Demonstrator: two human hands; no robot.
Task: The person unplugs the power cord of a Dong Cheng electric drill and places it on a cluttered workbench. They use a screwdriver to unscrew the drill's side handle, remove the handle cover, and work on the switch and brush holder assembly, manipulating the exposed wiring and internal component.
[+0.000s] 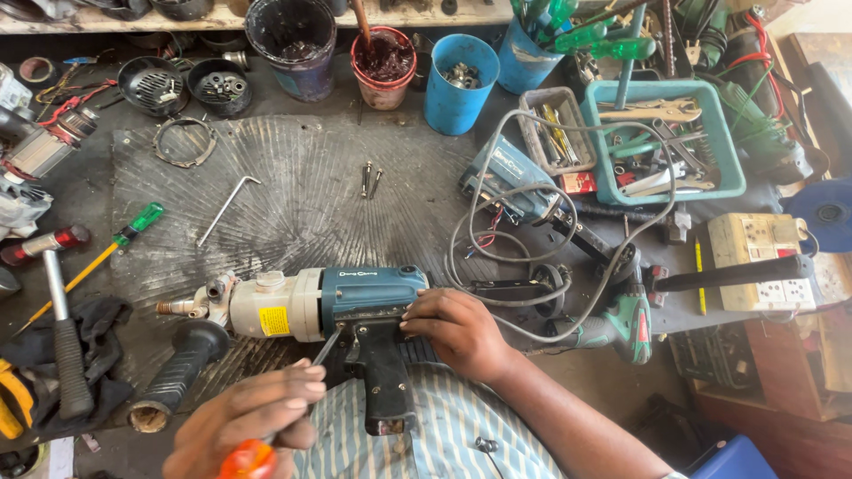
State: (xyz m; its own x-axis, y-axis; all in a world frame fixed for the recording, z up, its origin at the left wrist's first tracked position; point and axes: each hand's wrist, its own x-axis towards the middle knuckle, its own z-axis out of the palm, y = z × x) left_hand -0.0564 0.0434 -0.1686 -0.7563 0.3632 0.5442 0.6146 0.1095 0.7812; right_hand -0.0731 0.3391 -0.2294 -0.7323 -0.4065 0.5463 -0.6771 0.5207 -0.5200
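The blue-and-cream pistol-grip power drill point(328, 306) lies on the ribbed grey mat point(293, 186) at six o'clock; the right hand point(457, 330) clamps its rear, while at seven o'clock the left hand point(253, 424) grips an orange-handled screwdriver point(250, 459), tip at the drill's body

Yellow rect. label point(273, 320) on drill's point(311, 306) white body, ctr
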